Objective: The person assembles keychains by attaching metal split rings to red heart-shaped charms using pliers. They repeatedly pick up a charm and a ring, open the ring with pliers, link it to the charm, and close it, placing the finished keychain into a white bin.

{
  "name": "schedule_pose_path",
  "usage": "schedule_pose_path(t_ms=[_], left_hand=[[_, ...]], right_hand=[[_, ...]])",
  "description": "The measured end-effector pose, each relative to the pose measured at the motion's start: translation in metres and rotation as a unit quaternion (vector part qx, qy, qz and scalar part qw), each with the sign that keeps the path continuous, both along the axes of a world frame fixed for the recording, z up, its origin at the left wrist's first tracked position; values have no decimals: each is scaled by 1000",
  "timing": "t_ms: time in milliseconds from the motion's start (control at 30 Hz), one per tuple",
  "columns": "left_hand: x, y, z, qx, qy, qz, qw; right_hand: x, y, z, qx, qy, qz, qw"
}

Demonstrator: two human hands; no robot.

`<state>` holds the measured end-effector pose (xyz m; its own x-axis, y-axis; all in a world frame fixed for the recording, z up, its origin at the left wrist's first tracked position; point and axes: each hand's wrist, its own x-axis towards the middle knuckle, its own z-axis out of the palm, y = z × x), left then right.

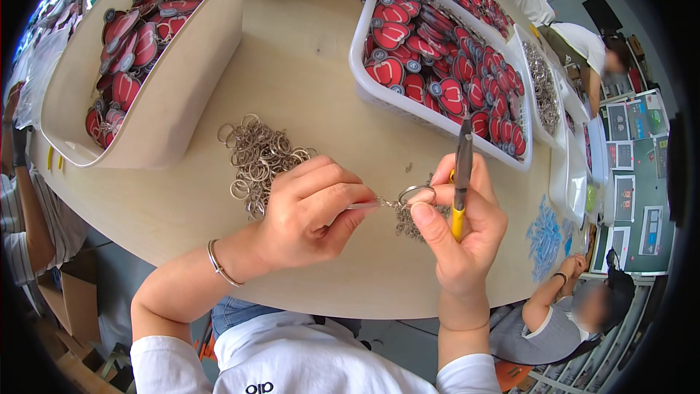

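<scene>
My left hand [310,208] is closed, pinching a thin flat tag [363,206] seen edge-on; most of it is hidden by the fingers. A short chain [389,203] runs from the tag toward a metal split ring [417,188]. The ring is held between the thumb and fingers of my right hand [470,222]. That same hand also grips yellow-handled pliers [463,164], their dark jaws pointing up and away. A pile of loose split rings [255,157] lies beyond my left hand. Small metal chain pieces [410,225] are heaped under the held ring.
A tall cream bin [208,66] with red keychains stands at the left. A white basket [357,66] full of red keychains sits at the far right, beside a tray of metal parts [539,80]. Blue slim pieces [545,237] lie at the right edge, near a seated person [558,321].
</scene>
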<state>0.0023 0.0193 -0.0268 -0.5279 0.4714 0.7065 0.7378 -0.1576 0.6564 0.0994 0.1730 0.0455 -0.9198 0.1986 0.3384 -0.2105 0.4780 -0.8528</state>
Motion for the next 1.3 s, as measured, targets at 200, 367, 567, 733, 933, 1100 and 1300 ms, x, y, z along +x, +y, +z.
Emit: schedule_pose_path(t_ms=[200, 367, 567, 733, 933, 1100, 1300], left_hand=[[0, -1, 2, 4, 0, -7, 1000], [0, -1, 1, 14, 5, -9, 1000], [0, -2, 2, 9, 14, -10, 1000], [-1, -4, 5, 23, 11, 11, 1000], [-6, -9, 10, 40, 52, 34, 997], [-6, -18, 17, 16, 111, 42, 993], [-9, -30, 22, -17, 209, 32, 977]], right_hand=[[0, -1, -1, -7, -9, 1, 1000], [1, -1, -1, 2, -12, 6, 1000], [1, -1, -1, -2, -12, 4, 1000], [4, -1, 2, 8, -6, -5, 1000], [13, 6, 9, 49, -26, -28, 998], [21, 17, 4, 122, -47, -2, 991], [25, 29, 0, 224, -35, 56, 972]])
